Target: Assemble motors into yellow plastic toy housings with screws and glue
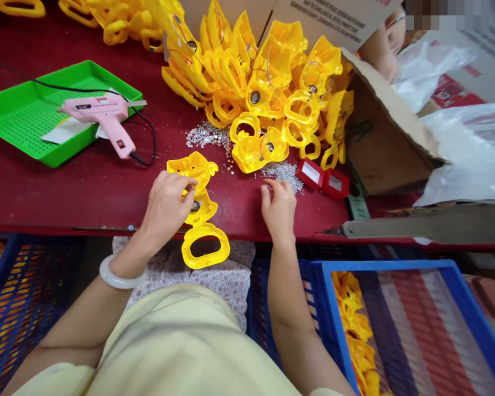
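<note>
Head view: a seated person at a dark red table (107,203), with a yellow plastic half-shell (207,209) at its near edge, its oval handle ring (225,246) overhanging the person's lap. The left hand (169,201) lies over the shell's left side, fingers bent and touching it; whether this grip pinches the plastic I cannot tell from where I stand. The right hand (279,206), well apart from the shell, hovers just beside a heap of small metal screws (284,174), thumb and forefinger curled toward each other; whether they pinch a screw is too small to tell.

State of the work: a round speaker (195,206) already sits in the shell, whose inner face is turned up and uncovered, so the piece appears unfinished. Beyond it, a large pile of yellow shells (268,82), several showing speakers and loose wires, probably remains to be handled. Further yellow parts (357,330) lie in the blue crate (390,265) at right; their stage cannot be judged. The pink glue gun (101,113) rests unheld on the green tray (51,159).
</note>
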Available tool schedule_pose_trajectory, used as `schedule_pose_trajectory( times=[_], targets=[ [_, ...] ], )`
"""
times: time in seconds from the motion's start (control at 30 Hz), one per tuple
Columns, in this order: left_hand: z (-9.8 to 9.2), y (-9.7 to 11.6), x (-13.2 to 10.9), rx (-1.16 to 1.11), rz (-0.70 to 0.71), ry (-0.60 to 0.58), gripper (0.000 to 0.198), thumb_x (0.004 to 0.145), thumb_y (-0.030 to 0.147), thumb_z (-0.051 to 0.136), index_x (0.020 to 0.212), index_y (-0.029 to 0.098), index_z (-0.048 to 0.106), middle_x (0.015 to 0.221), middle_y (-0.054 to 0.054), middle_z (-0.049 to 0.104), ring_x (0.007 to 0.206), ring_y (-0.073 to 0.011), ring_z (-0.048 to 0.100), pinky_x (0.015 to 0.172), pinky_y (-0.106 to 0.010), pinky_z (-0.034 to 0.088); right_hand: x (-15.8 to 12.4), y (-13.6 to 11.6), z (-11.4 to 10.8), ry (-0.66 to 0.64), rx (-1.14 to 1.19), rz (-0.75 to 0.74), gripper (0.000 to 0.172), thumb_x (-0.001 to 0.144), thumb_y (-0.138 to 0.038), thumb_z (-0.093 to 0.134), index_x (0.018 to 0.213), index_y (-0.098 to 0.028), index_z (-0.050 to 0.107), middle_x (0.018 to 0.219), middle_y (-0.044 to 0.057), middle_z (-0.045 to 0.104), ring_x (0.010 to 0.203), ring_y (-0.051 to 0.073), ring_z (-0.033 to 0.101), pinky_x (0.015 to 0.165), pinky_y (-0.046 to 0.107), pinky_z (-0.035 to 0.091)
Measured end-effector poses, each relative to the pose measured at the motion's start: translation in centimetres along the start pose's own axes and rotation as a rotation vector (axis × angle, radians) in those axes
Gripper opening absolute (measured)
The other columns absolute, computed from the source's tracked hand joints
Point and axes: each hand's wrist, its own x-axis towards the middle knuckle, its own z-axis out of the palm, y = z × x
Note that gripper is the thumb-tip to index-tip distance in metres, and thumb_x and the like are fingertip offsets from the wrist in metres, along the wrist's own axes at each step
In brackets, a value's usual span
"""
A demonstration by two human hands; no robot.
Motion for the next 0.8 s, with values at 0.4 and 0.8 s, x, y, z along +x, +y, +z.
schedule_pose_trajectory(
  times=[0.4, 0.8],
  targets=[
    [0.4, 0.2, -0.2, -0.065, -0.048, 0.072, 0.011, 0.085, 0.017, 0.058, 0.090, 0.018, 0.067, 0.090, -0.004, 0.071, 0.090, -0.0221, 0.059, 0.082, -0.036, 0.048, 2.8, 0.9, 1.9, -0.236, -0.067, -0.061, 0.007, 0.086, -0.019, 0.054, 0.084, -0.018, 0.061, 0.089, 0.009, 0.061, 0.084, 0.021, 0.056, 0.081, 0.035, 0.045],
    [0.9, -0.2, -0.1, -0.032, 0.015, 0.121, 0.009, 0.089, 0.021, 0.058, 0.082, 0.019, 0.062, 0.087, -0.005, 0.065, 0.087, -0.0230, 0.054, 0.080, -0.037, 0.045, -1.5, 0.0, -1.9, -0.088, -0.282, 0.084, 0.021, 0.088, -0.016, 0.047, 0.093, -0.016, 0.068, 0.093, 0.012, 0.068, 0.082, 0.023, 0.060, 0.073, 0.036, 0.044]
  ],
)
